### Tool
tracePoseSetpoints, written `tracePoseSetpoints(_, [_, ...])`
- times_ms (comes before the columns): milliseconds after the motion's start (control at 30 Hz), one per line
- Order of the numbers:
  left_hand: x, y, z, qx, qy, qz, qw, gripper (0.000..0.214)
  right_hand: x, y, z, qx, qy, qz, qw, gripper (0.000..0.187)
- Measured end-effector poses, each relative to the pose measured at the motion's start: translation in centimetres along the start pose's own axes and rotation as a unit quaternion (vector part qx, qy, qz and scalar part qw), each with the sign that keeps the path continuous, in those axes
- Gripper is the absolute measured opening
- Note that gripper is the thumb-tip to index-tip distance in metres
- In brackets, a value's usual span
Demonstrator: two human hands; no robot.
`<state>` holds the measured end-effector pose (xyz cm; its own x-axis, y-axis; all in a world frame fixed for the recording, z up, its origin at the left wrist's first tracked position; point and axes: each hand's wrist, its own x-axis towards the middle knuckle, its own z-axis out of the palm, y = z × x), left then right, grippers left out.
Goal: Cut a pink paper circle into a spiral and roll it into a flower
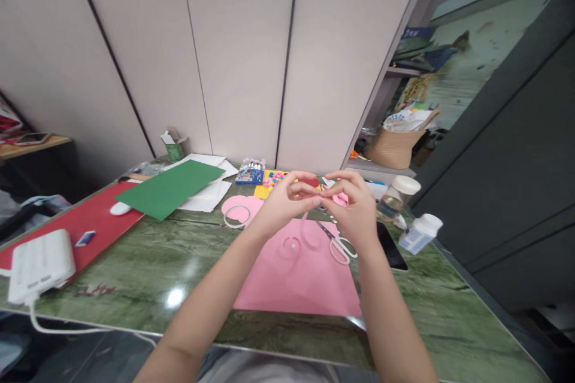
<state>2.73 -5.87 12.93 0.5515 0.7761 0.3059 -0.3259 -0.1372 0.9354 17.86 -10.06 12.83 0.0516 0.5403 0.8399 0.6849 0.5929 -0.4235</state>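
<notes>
Above the pink sheet of paper (287, 287), my left hand (290, 198) and my right hand (354, 206) meet fingertip to fingertip. Both are closed in a pinch on a narrow pink paper strip (303, 230), whose loose end hangs down and curls near the sheet. The part between my fingers is mostly hidden. A thin pink paper curl (291, 245) lies on the sheet below. White-handled scissors (341, 249) rest at the sheet's right side, under my right hand. To the left of my left hand are a rounded pink paper piece (236, 206) and a white ring (237, 224).
Green paper (173, 188), white sheets and red paper (105, 215) cover the table's left side, with a white power bank (42, 263) and cable. At the back stands a blue box (250, 173). A dark phone (390, 245), a jar (395, 200) and a white bottle (421, 233) are right.
</notes>
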Motion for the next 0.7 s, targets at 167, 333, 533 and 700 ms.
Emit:
tracePoseSetpoints(167, [-0.1,0.14,0.1,-0.004,-0.016,-0.01,1.0,0.043,0.09,-0.11,-0.24,0.008,-0.015,0.008,1.0,0.018])
tracePoseSetpoints(333, [-0.21,-0.2,0.14,0.003,-0.031,-0.012,0.999,0.043,0.11,-0.27,-0.28,0.003,-0.048,0.016,0.999,0.021])
tracePoseSetpoints(533, [-0.3,-0.15,0.34,0.024,-0.033,0.0,0.999,0.041,0.06,-0.31,-0.25,-0.001,-0.056,0.001,0.998,0.021])
tracePoseSetpoints(700, [-0.28,0.01,0.51,0.036,-0.027,0.007,0.999,0.041,0.01,-0.46,-0.18,-0.01,-0.06,-0.006,0.998,0.02])
